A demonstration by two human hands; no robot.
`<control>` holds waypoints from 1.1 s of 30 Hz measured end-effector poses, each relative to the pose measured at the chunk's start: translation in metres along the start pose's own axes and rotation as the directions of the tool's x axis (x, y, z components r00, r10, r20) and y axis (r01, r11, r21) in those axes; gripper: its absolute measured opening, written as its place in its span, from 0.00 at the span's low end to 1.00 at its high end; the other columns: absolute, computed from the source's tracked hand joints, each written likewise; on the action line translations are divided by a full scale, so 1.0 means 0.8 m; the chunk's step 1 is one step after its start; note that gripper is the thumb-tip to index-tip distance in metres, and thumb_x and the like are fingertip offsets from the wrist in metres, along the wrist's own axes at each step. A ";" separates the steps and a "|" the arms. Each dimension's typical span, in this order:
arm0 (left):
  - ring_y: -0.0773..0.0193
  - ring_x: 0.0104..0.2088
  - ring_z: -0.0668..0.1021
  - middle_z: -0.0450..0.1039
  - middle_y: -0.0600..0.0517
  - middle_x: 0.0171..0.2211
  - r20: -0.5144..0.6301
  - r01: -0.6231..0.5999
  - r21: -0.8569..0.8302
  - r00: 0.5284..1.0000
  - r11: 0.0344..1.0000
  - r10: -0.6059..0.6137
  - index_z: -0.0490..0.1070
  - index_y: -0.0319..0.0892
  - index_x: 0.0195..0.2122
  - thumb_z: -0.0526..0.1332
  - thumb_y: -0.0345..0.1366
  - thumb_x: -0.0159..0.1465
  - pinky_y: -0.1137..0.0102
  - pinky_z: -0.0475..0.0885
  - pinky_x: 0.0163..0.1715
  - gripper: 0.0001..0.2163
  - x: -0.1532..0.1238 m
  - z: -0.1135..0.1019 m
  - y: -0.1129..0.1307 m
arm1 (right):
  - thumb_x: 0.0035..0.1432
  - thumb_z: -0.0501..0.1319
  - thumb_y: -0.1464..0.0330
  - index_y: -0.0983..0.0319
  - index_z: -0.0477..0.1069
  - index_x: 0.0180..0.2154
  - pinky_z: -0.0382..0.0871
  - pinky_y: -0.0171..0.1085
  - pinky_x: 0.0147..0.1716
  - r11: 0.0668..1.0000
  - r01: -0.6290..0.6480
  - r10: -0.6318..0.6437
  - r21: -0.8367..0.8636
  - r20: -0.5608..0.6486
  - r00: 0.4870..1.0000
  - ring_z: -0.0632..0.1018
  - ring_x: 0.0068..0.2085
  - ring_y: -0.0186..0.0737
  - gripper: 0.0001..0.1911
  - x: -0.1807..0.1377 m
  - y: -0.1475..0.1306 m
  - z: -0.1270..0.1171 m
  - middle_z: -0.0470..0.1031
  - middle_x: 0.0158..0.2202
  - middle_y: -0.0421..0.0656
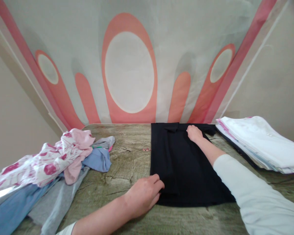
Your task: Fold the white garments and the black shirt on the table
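A black T-shirt (193, 169) lies spread on the wooden tabletop, its left side folded over in a long strip toward the middle. At the near left corner of that strip, my left hand (145, 195) is closed, its fingertips pinching the cloth. My right hand (194, 133) rests at the far end of the shirt, right of its middle, with fingers curled onto the fabric; the fingertips are partly hidden. Beyond it, a sleeve (209, 129) sticks out to the right.
On the left is a loose heap of clothes, with a white and pink patterned garment (51, 160) over blue and grey ones. A stack of folded clothes (264, 143), white on top, stands at the right. Behind the wood-look tabletop (127, 163) rises a printed backdrop (166, 39).
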State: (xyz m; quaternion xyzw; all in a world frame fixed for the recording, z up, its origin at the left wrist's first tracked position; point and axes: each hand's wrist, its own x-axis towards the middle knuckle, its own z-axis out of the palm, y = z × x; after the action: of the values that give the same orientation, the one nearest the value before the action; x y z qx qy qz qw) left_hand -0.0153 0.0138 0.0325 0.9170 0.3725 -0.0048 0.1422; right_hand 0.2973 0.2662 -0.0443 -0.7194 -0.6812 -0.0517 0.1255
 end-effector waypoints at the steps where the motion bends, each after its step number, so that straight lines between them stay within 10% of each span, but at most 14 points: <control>1: 0.64 0.38 0.71 0.65 0.51 0.39 -0.007 -0.001 0.001 1.000 1.000 0.001 0.65 0.44 0.42 0.53 0.29 0.62 0.72 0.69 0.39 0.08 0.000 0.000 0.001 | 0.59 0.52 0.71 0.67 0.68 0.38 0.64 0.38 0.37 1.000 -0.002 0.002 -0.004 -0.004 1.000 0.72 0.41 0.45 0.09 -0.001 -0.002 -0.004 0.70 0.39 0.53; 9: 0.59 0.39 0.71 0.66 0.49 0.38 -0.076 0.238 0.039 0.969 0.970 -0.235 0.64 0.41 0.37 0.56 0.34 0.59 0.66 0.69 0.39 0.06 -0.007 0.007 0.009 | 0.58 0.55 0.69 0.60 0.66 0.42 0.66 0.35 0.39 0.959 0.263 -0.264 0.107 -0.010 0.965 0.72 0.41 0.38 0.09 -0.076 -0.054 -0.040 0.67 0.43 0.45; 15: 0.60 0.38 0.72 0.66 0.49 0.37 -0.058 0.254 0.030 0.966 0.967 -0.253 0.63 0.42 0.37 0.53 0.33 0.60 0.68 0.69 0.38 0.05 -0.009 0.010 0.011 | 0.58 0.53 0.72 0.58 0.64 0.47 0.68 0.37 0.39 0.613 0.606 -0.686 0.507 -0.039 0.727 0.72 0.36 0.34 0.14 -0.180 -0.084 -0.070 0.65 0.46 0.43; 26: 0.59 0.37 0.73 0.67 0.49 0.36 -0.026 0.211 0.070 0.977 0.975 -0.210 0.62 0.42 0.37 0.54 0.32 0.59 0.66 0.70 0.37 0.04 -0.005 0.010 0.008 | 0.58 0.56 0.66 0.62 0.68 0.45 0.68 0.37 0.42 0.866 0.303 -0.346 0.398 0.037 0.938 0.74 0.36 0.36 0.13 -0.105 -0.071 -0.041 0.66 0.44 0.46; 33: 0.60 0.39 0.73 0.68 0.49 0.40 -0.032 0.195 -0.001 0.980 0.981 -0.195 0.61 0.42 0.46 0.54 0.32 0.60 0.67 0.71 0.39 0.12 -0.006 0.014 0.005 | 0.61 0.54 0.63 0.61 0.69 0.40 0.65 0.36 0.39 0.968 0.175 -0.202 0.180 0.144 0.969 0.74 0.41 0.40 0.11 -0.068 -0.089 -0.024 0.69 0.42 0.46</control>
State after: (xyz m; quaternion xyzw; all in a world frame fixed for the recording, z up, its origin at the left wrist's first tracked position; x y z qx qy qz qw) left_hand -0.0148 0.0049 0.0235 0.8763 0.4628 -0.0044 0.1339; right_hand 0.2248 0.2117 -0.0314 -0.6401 -0.7565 0.0521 0.1240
